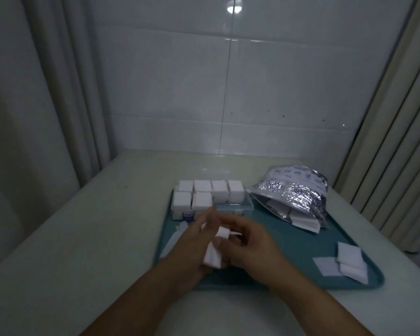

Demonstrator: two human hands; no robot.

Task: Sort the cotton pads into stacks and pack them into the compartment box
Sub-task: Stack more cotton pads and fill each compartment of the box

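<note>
while both hands' fingers [230, 243] clamp it | cotton pad stack [214, 257]: white, square

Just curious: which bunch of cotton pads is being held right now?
The small stack between both hands, over the tray's near-left part; the others sit in the box, bag, or loose at right.

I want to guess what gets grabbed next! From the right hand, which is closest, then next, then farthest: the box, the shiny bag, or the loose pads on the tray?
1. Compartment box, just beyond the right hand.
2. Loose pads, near right tray corner.
3. Shiny bag, far right.
</note>
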